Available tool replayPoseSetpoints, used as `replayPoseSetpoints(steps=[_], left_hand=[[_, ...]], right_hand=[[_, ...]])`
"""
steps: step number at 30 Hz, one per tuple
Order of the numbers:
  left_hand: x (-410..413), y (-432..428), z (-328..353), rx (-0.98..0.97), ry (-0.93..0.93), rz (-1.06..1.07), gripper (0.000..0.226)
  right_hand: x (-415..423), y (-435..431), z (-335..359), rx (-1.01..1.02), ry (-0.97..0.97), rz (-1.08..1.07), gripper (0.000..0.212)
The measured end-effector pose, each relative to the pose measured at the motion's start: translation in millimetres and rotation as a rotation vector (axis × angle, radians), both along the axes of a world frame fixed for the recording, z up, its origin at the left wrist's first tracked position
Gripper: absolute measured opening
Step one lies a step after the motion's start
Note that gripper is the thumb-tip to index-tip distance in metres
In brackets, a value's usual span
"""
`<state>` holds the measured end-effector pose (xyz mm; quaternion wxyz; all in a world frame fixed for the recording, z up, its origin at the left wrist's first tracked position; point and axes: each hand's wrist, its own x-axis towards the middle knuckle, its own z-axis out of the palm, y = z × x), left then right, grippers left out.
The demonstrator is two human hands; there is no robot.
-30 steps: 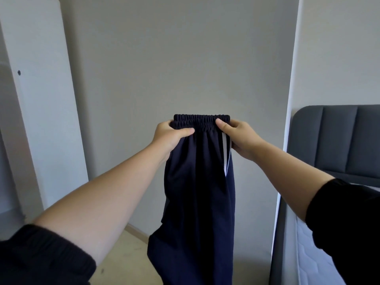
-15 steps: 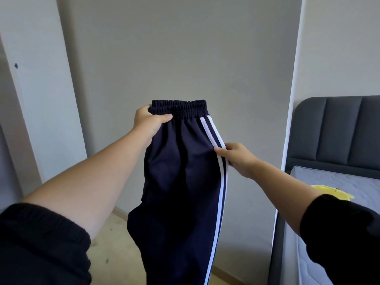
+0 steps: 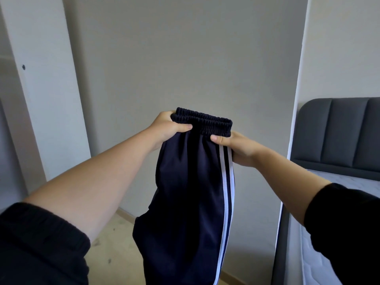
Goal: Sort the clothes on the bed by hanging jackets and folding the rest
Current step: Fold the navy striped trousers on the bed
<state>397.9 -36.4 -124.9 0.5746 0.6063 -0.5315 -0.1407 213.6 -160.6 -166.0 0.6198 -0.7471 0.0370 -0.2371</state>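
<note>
Navy track pants (image 3: 189, 192) with white side stripes hang in the air left of the bed (image 3: 339, 136) — off its mattress. The left hand (image 3: 166, 128) grips the waistband end farther from the bed, the right hand (image 3: 236, 149) the nearer end.

The left sleeve (image 3: 43, 241) is black, of a thick, soft, matt fabric. It is pushed up the arm, so its cuff bunches into a fat, rounded roll with faint ribbing along the edge. The right sleeve (image 3: 347, 227) is the same black. Its end is a smoother, curved hem that is less gathered. Below each sleeve the arm is uncovered to the wrist, both the left forearm (image 3: 98, 182) and the right forearm (image 3: 287, 173). The left grip (image 3: 166, 130) and the right grip (image 3: 240, 149) are bare too. The left thumbnail (image 3: 188, 126) and the right thumbnail (image 3: 213, 138) are short and neatly trimmed.
</note>
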Motion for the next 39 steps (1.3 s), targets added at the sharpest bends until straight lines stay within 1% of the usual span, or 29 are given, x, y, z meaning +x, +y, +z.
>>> replayPoseSetpoints(steps=[2, 3, 5, 8, 10, 12, 15, 18, 20, 23, 25, 27, 29, 31, 33, 35, 37, 39], left_hand=[[-0.9, -1.5, -1.3, 0.037, 0.014, -0.047, 0.021], [-1.2, -2.6, -1.8, 0.046, 0.022, -0.061, 0.021], [-4.6, -6.3, -1.3, 0.034, 0.034, -0.067, 0.022], [-21.1, -18.0, 10.0, -0.057, 0.088, -0.041, 0.019], [-38.1, -29.2, 26.6, -0.092, 0.154, -0.046, 0.018], [-59.1, -40.1, 48.2, -0.113, 0.165, -0.047, 0.016], [-99.8, -55.4, 84.4, -0.251, 0.097, 0.007, 0.009], [-151.3, -65.5, 120.5, -0.359, 0.014, -0.005, 0.014], [-185.9, -69.9, 143.8, -0.386, -0.008, -0.050, 0.011], [-233.8, -76.0, 180.7, -0.420, 0.007, -0.138, 0.008], [-261.8, -78.5, 201.8, -0.434, 0.040, -0.223, 0.008], [-289.9, -87.4, 220.9, -0.419, 0.093, -0.312, 0.014], [-296.6, -95.4, 227.9, -0.345, 0.114, -0.361, 0.022], [-306.5, -110.9, 229.4, -0.212, 0.087, -0.433, 0.023], [-311.7, -131.4, 224.9, -0.080, -0.036, -0.420, 0.023], [-317.3, -151.8, 212.0, 0.111, -0.203, -0.357, 0.017], [-323.4, -173.3, 191.4, 0.353, -0.337, -0.271, 0.026], [-330.2, -196.7, 164.4, 0.543, -0.392, -0.224, 0.027]], right_hand=[[-2.3, 0.1, 6.8, 0.071, 0.018, 0.000, 0.050], [-3.6, -0.5, 9.2, 0.101, 0.020, -0.047, 0.050], [-5.8, -2.3, 16.0, 0.097, -0.008, -0.199, 0.046], [-14.8, -2.5, 37.2, 0.070, -0.133, -0.415, 0.023], [-27.5, -2.1, 61.0, 0.054, -0.218, -0.545, 0.015], [-45.5, -0.8, 88.7, -0.016, -0.283, -0.673, 0.013], [-84.2, -0.2, 130.0, -0.228, -0.361, -0.897, 0.016], [-135.3, 0.8, 166.5, -0.395, -0.396, -1.100, 0.017], [-171.8, 2.6, 188.6, -0.415, -0.424, -1.167, 0.017], [-223.6, 9.0, 223.1, -0.405, -0.489, -1.193, 0.022], [-254.1, 13.9, 243.4, -0.370, -0.554, -1.185, 0.022], [-288.2, 17.0, 261.1, -0.318, -0.600, -1.130, 0.019], [-307.6, 18.0, 268.7, -0.254, -0.517, -1.045, 0.021], [-335.3, 8.7, 269.1, -0.253, -0.320, -1.072, 0.025], [-359.2, -7.1, 262.8, -0.212, -0.061, -1.068, 0.025], [-374.6, -25.4, 246.5, -0.211, 0.219, -1.071, 0.021], [-382.9, -46.4, 224.2, -0.261, 0.525, -1.195, 0.030], [-384.3, -69.1, 199.1, -0.185, 0.731, -1.225, 0.037]])
